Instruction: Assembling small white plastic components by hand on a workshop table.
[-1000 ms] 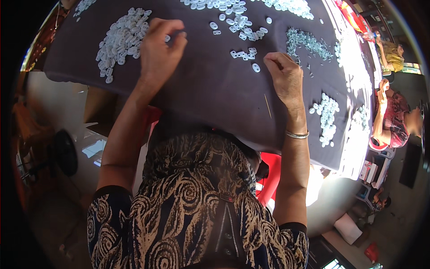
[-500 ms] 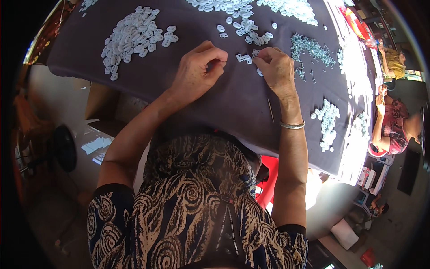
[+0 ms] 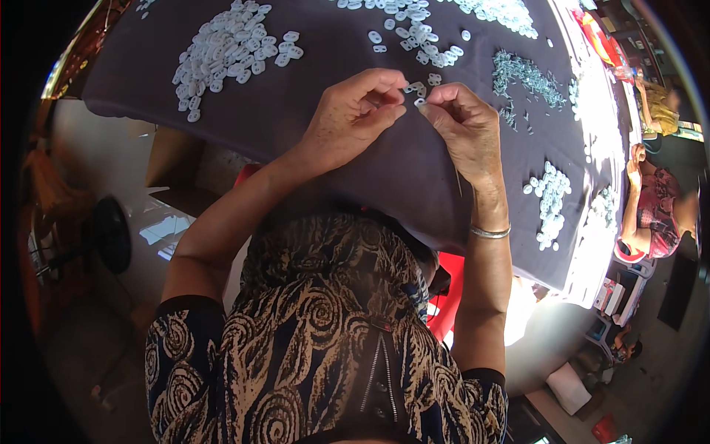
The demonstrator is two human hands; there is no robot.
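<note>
My right hand [image 3: 470, 132], with a silver bangle at the wrist, pinches a small white oval plastic piece [image 3: 420, 102] between thumb and finger. Facing it from the left is my left hand [image 3: 356, 117]; its thumb and forefinger tips are apart and no piece shows between them. Just beyond the fingertips lie a few loose white two-holed pieces [image 3: 434, 78] on the dark tablecloth [image 3: 288, 126]. A thin stick [image 3: 459, 183] rests below my right hand, partly covered by it.
Heaps of white oval pieces lie at the left [image 3: 229, 48], at the far side [image 3: 494, 11] and at the right [image 3: 549, 200]. A pile of small metal screws [image 3: 526, 80] is right of my right hand. Two people [image 3: 654, 214] sit beyond the table's right edge.
My left hand has moved right, toward my right hand, and its thumb and forefinger have parted. The right hand now shows a white piece at its fingertips. The view has shifted slightly.
</note>
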